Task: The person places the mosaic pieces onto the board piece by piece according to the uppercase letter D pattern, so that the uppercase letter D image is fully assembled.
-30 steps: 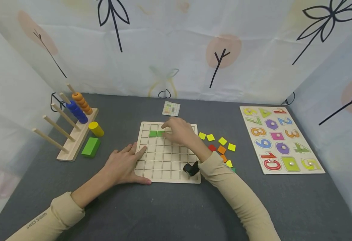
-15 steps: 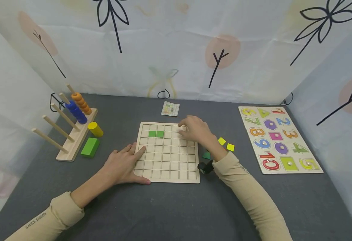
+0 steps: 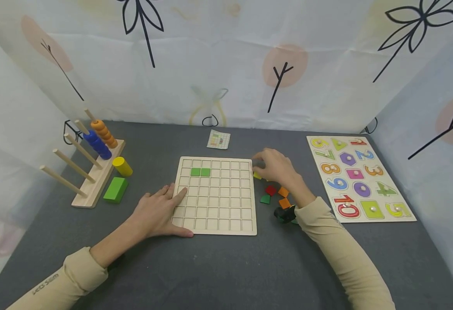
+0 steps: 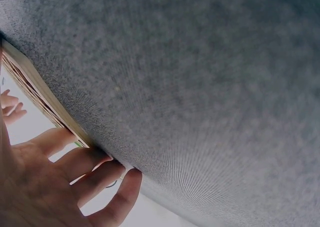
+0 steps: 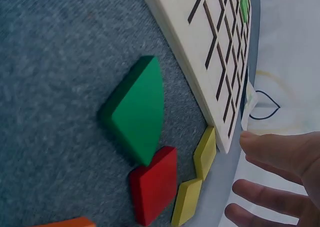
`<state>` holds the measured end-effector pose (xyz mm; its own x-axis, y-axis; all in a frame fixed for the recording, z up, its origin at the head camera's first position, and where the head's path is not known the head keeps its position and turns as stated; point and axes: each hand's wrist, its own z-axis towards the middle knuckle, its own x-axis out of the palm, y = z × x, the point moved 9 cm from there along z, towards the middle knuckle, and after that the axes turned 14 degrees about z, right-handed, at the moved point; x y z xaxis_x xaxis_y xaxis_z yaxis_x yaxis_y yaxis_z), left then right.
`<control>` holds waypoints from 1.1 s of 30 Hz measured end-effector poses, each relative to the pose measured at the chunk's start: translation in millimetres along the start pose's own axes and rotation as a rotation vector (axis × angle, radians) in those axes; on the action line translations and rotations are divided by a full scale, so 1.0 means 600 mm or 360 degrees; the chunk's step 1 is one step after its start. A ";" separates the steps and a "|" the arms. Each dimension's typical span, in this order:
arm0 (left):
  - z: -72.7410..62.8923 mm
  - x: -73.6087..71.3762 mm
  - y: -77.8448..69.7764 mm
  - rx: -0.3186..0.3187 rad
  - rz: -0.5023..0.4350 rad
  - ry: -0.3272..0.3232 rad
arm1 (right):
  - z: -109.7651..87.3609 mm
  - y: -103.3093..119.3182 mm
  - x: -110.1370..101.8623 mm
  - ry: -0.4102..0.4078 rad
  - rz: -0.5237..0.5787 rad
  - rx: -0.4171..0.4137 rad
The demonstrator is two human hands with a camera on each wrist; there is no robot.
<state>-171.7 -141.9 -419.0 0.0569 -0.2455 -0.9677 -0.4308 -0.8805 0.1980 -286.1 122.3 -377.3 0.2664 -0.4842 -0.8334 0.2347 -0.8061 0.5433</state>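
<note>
A square wooden grid board (image 3: 218,202) lies on the dark table, with two green tiles (image 3: 200,172) side by side in its second row. My left hand (image 3: 158,213) rests at the board's left side, fingers spread, thumb by its lower edge; in the left wrist view its fingers (image 4: 82,162) touch the board's edge. My right hand (image 3: 274,165) hovers just past the board's upper right corner, above yellow tiles (image 5: 205,152). In the right wrist view its fingers (image 5: 265,192) are apart, holding nothing. Near it lie a red tile (image 5: 155,187) and a green curved-edge piece (image 5: 135,112).
Orange tiles (image 3: 284,203) lie right of the board. A small pattern card (image 3: 218,140) is behind it. On the left stand a peg rack (image 3: 102,170), a yellow cylinder (image 3: 123,166) and a green block (image 3: 115,190). A number puzzle board (image 3: 360,178) lies far right.
My right hand has moved right, from above the green tiles on the board to the loose pieces beside it. The left hand has stayed at the board's left side.
</note>
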 end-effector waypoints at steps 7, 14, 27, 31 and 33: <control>-0.002 -0.002 0.000 0.0004 0.0012 -0.0015 | -0.009 -0.014 0.004 0.0072 0.0028 0.0051; 0.000 0.000 0.001 0.0001 0.0023 -0.0008 | -0.018 -0.018 0.012 0.0104 0.0063 0.0071; -0.001 -0.002 -0.001 0.0008 -0.0003 0.0002 | -0.019 -0.014 0.025 0.0120 0.0068 -0.0004; -0.002 -0.001 -0.001 0.0006 -0.0009 0.0008 | -0.018 -0.017 0.026 0.0112 0.0077 0.0000; -0.002 -0.001 -0.001 0.0007 -0.0009 0.0010 | -0.019 -0.016 0.026 0.0098 0.0085 -0.0007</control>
<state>-170.8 -141.9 -418.3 0.0649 -0.2431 -0.9678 -0.4346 -0.8799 0.1919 -273.8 126.2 -394.6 0.3356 -0.5043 -0.7957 0.2225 -0.7783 0.5871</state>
